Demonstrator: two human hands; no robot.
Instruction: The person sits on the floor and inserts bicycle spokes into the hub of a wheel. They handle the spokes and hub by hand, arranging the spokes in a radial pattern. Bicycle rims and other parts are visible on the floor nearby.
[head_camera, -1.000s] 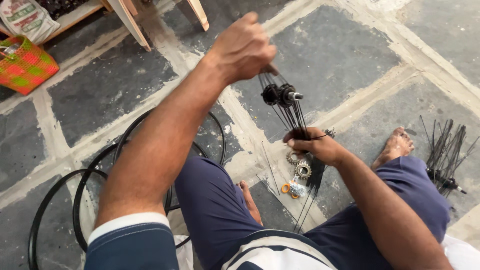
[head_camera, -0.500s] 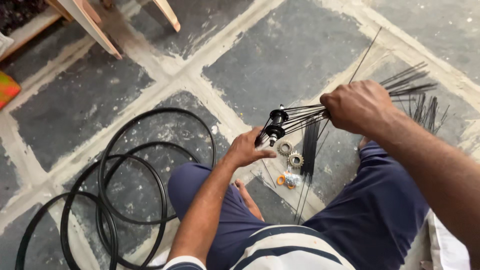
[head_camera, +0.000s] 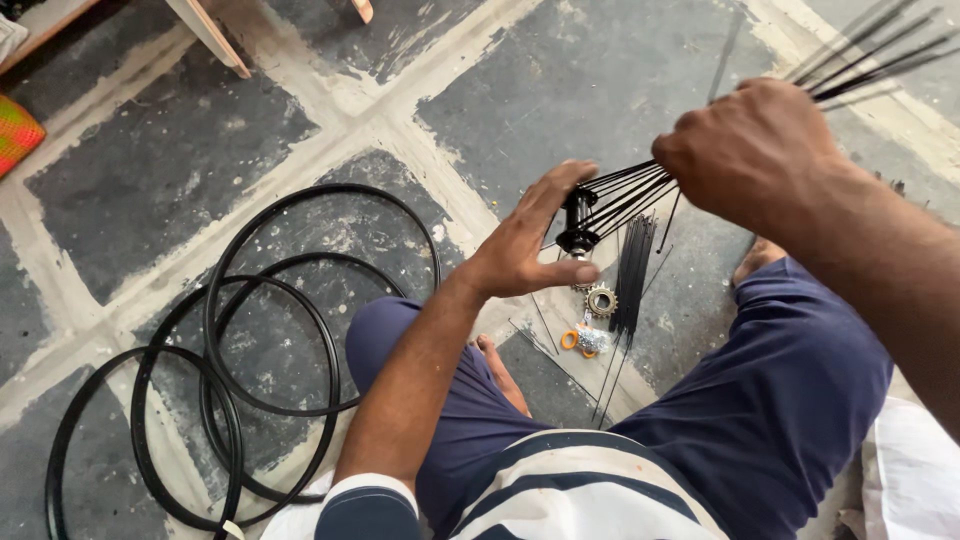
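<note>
We see our left hand half-curled around the black hub, held in the air above the stone floor — our right hand is fisted tight on the bundle of black spokes fanning from it. Black rims lie to the left.

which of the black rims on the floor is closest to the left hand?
The uppermost rim, whose right arc passes just beside the left forearm below the left hand. The other rims lie lower left, farther off.
</note>
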